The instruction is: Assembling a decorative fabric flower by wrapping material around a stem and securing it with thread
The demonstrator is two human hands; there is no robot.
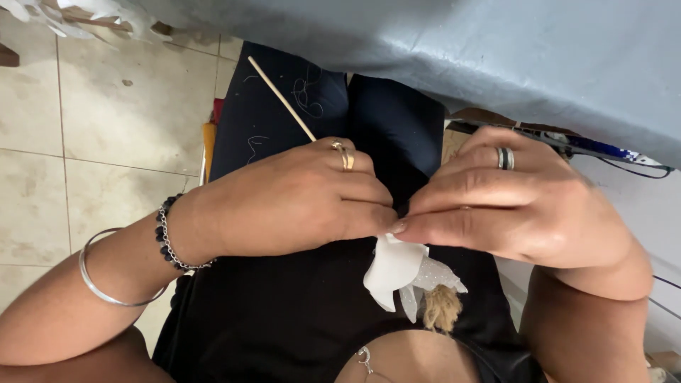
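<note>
My left hand point(291, 198) and my right hand point(511, 206) meet over my lap, fingertips pinched together on a small white fabric flower point(397, 273). The flower has glittery mesh petals and a frayed tan twine tuft point(443, 308) hanging below. A thin wooden stick point(280, 98) runs up and away from under my left hand; the flower seems fixed to its hidden end. My left hand wears a gold ring, a beaded bracelet and a silver bangle. A dark banded ring sits on my right hand.
My lap is covered by black clothing point(284, 312) with loose threads on it. A grey-blue cloth-covered table edge point(496, 50) crosses the top. Beige floor tiles point(106, 128) lie at the left, with white scraps point(64, 18) at the top left.
</note>
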